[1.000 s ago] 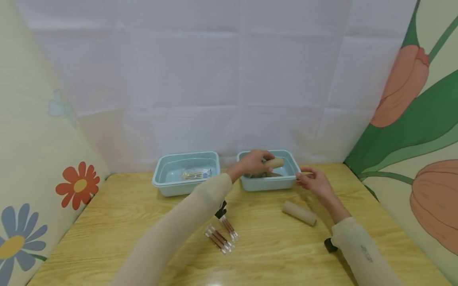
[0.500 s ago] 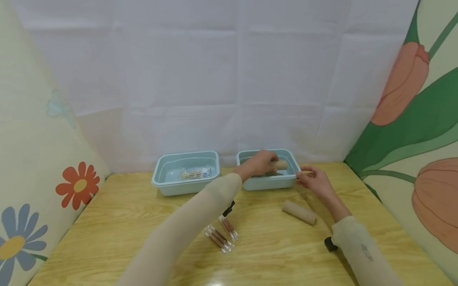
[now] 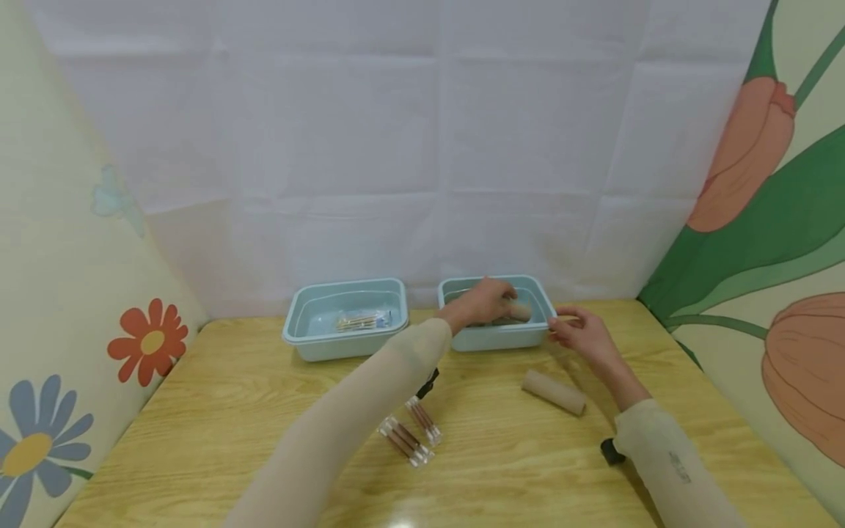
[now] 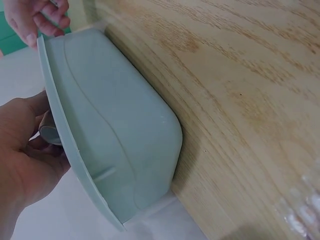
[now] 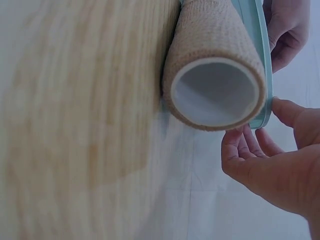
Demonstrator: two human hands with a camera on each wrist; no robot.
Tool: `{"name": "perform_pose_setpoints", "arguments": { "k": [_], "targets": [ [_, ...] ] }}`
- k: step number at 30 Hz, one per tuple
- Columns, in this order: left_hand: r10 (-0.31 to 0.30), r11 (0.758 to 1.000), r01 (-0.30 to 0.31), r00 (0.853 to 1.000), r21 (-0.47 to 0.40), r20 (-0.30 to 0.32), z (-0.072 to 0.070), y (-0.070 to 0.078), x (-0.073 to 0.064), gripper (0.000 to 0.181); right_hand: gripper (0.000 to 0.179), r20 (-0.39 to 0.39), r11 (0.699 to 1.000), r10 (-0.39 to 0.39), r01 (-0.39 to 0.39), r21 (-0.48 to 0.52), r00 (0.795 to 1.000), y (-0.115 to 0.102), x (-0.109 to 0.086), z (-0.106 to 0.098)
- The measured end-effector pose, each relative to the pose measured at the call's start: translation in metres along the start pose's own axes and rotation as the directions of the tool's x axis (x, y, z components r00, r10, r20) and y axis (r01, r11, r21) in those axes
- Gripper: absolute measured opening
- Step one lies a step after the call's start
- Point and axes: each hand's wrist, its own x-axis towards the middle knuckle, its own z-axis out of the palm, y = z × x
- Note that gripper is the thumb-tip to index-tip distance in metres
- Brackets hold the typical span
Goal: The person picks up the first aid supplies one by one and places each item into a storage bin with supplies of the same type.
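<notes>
In the head view my left hand (image 3: 487, 299) reaches into the right-hand light blue basin (image 3: 503, 339), holding a beige bandage roll (image 3: 521, 312) low inside it. The left wrist view shows the fingers curled round the roll's end (image 4: 50, 134) behind the basin's rim. My right hand (image 3: 584, 336) pinches the right edge of that basin between thumb and fingers. A second bandage roll (image 3: 553, 392), beige and knitted round a white hollow core, lies on the table in front of the right hand. Other contents of the basin are mostly hidden by the left hand.
Another light blue basin (image 3: 320, 341) stands to the left, with a clear packet of cotton swabs (image 3: 363, 320) inside. Clear-wrapped swabs with brown sticks (image 3: 404, 441) lie on the wooden table (image 3: 488, 469) near the left forearm. A white cloth backdrop (image 3: 370, 147) rises behind.
My left hand has moved slightly right and lowered the bandage roll deeper into the right basin. The right hand has stayed at the basin's edge.
</notes>
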Motion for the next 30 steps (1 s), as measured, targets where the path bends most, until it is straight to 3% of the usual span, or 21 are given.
{"name": "perform_pose_setpoints", "arguments": {
  "k": [8,15,19,24,30],
  "targets": [
    [0.006,0.999,-0.007,1.0,-0.052,-0.007,-0.007,-0.003,-0.008,0.038,0.056,-0.002,1.0,0.009,-0.009,0.001,1.0,0.0,0.003,0.003],
    [0.061,0.995,-0.065,0.997,-0.079,-0.045,-0.014,-0.005,-0.017,0.036,0.057,0.006,1.0,0.016,-0.016,0.007,1.0,0.002,0.006,0.004],
    [0.118,0.989,-0.125,0.989,-0.074,-0.086,-0.017,0.006,-0.026,0.034,0.057,0.012,1.0,0.01,-0.01,0.004,1.0,0.001,0.006,0.004],
    [0.217,0.972,-0.226,0.969,-0.065,-0.122,-0.019,0.029,-0.04,0.03,0.056,-0.002,1.0,-0.001,0.001,-0.016,1.0,-0.001,0.006,0.004],
    [0.27,0.956,-0.282,0.955,-0.087,-0.126,-0.009,0.044,-0.052,0.029,0.053,0.001,1.0,-0.002,0.002,-0.021,1.0,0.001,0.007,0.004]
  ]
}}
